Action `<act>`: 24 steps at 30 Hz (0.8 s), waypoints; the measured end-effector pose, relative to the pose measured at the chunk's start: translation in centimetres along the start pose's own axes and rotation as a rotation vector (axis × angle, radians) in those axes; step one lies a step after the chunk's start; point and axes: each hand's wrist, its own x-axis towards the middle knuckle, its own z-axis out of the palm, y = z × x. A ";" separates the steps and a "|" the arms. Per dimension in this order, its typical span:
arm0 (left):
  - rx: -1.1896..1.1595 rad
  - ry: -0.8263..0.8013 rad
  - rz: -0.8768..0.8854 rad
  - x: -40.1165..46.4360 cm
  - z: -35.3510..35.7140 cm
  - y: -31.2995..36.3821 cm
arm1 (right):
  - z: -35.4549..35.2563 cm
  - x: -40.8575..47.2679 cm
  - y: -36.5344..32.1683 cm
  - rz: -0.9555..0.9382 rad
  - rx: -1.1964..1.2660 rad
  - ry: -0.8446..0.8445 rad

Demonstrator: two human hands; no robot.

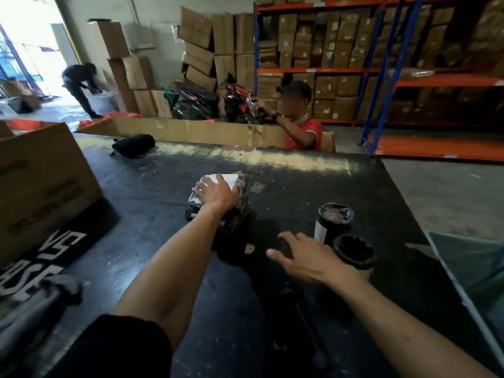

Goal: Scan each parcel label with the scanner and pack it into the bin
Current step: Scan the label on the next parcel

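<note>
Both bare forearms reach out from the near edge of the black tabletop point(163, 241), the left one emerging from a dark sleeve point(114, 347). Lying flat on the dark surface between them near that edge is a black elongated tool point(302, 317), too dim to identify.

At the middle of the tabletop the left hand point(216, 193) lies palm down on a parcel point(237, 203) wrapped in glossy black plastic; the fingers are spread and pressed on its white label point(231, 178) rather than curled around anything. The right hand point(305, 257) hovers above the table nearer the camera, fingers splayed wide apart and gripping nothing, just beside two dark cylindrical containers point(335, 222) that stand toward the right edge, the farther one capped with crinkled plastic film.

A large brown cardboard box point(41, 184) stands on the left edge. Near the far left corner lies a black bundle point(133, 144). Beyond the far edge a long, low open carton point(191, 130) runs across, and behind it a person in a red shirt point(302, 132) and black cap handles dark wrapped goods. Stacked cartons fill blue-and-orange shelving point(381, 69) at the back right. Another person in dark clothes point(80, 85) bends over by the bright doorway at the far left.
</note>
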 end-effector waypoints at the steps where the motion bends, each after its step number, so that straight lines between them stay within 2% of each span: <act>1: 0.010 -0.029 -0.028 0.4 0.0 -0.7 | 0.9 0.1 -0.2 0.026 -0.019 -0.052; 5: 0.002 -0.137 -0.074 2.1 -0.5 -2.2 | 3.3 0.6 0.7 0.134 -0.018 -0.203; 9: -0.040 -0.290 -0.049 4.5 -2.3 -2.8 | 4.3 0.7 1.8 0.227 0.191 -0.267; 14: -0.012 -0.375 -0.029 5.7 -2.5 -3.5 | 4.5 -0.1 2.2 0.337 0.391 -0.288; 16: -0.044 -0.343 -0.028 5.4 -2.1 -3.7 | 4.6 -0.7 2.3 0.355 0.457 -0.338; 19: -0.102 -0.213 -0.023 4.1 -1.6 -3.7 | 5.4 -1.5 2.4 0.341 0.555 -0.363; 24: -0.227 -0.040 -0.030 1.1 -1.1 -3.1 | 7.8 -2.0 2.5 0.348 0.805 -0.225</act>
